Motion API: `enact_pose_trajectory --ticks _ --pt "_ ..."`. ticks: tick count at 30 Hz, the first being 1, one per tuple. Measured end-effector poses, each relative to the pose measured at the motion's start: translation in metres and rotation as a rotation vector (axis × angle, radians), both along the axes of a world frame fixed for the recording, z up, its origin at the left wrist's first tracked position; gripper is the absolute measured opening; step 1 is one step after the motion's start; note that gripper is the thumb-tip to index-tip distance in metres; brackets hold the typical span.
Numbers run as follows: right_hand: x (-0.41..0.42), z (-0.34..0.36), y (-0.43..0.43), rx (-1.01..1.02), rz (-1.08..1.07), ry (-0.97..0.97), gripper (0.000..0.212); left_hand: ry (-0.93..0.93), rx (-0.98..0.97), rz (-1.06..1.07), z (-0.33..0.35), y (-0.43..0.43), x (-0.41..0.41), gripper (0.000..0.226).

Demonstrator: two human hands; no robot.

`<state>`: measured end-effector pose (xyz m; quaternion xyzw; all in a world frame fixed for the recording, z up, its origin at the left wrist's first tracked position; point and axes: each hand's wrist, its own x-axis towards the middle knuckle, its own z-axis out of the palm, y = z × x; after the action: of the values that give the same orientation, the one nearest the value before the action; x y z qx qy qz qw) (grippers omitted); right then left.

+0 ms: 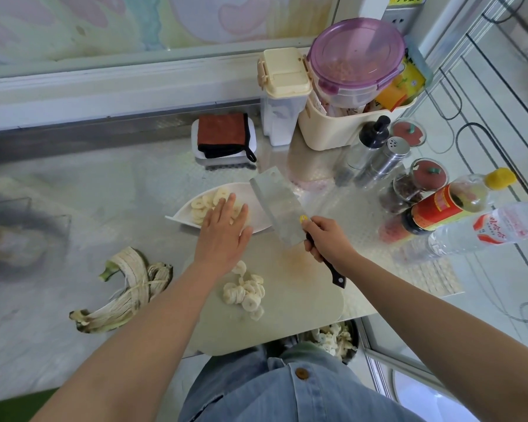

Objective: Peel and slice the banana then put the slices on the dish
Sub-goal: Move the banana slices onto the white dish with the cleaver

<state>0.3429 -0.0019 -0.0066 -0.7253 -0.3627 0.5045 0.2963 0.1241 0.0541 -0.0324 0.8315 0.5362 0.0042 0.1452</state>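
From the head camera, the person's left hand [223, 229] lies palm down with its fingers straight and slightly spread over the near side of the white dish [180, 215]. The fingertips reach across the banana slices on the dish [200, 205]. Whether the fingers press on those slices or only hover above them cannot be told. The right hand [325, 239] has its fingers wrapped round the dark handle of a cleaver [276, 205]. The broad blade points away from the person and sits at a slant over the right end of the dish. More of the fruit, a small heap of slices [247, 292], lies on the pale cutting board [302, 300], just below the left wrist and near the board's left side. The empty banana peel [125, 290] lies split open on the metal counter [73, 208], to the left of the board and apart from it. Behind the dish, a brown cloth [221, 135] rests folded on a small white tray. To its right stand a cream-lidded container [284, 74] and a cream basket [333, 129], which carries a tub with a purple lid [355, 56]. Along the right side of the counter stand a pump bottle [369, 138], a metal shaker [387, 156], a red-lidded jar [429, 175], a bottle with a yellow cap [451, 202] and a clear bottle [485, 229]. Below the counter edge, beside the person's denim shirt [287, 391], a bowl of scraps [333, 339] shows.
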Motion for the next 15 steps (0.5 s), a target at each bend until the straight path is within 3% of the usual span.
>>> enact_pose_trajectory --ticks 2,3,5,7,10,15 --pt "0.002 0.001 -0.002 0.010 0.009 -0.026 0.038 -0.244 -0.073 0.193 0.009 0.002 0.007 0.051" --pt "0.002 0.002 -0.003 0.022 0.020 -0.044 0.038 -0.453 -0.176 0.399 0.018 0.005 0.013 0.052" --pt "-0.001 0.005 -0.003 0.050 0.045 -0.069 0.038 -0.963 -0.511 0.860 0.039 0.014 0.025 0.054" --pt "-0.005 0.009 -0.003 0.071 0.065 -0.069 0.037 -1.335 -0.764 1.067 0.049 0.021 0.028 0.064" --pt "-0.012 0.012 -0.002 0.096 0.096 -0.020 0.037 -1.568 -0.916 1.095 0.049 0.024 0.019 0.078" --pt "-0.019 0.007 -0.003 0.074 0.140 -0.080 0.038 -1.661 -1.023 1.049 0.043 0.018 0.009 0.087"
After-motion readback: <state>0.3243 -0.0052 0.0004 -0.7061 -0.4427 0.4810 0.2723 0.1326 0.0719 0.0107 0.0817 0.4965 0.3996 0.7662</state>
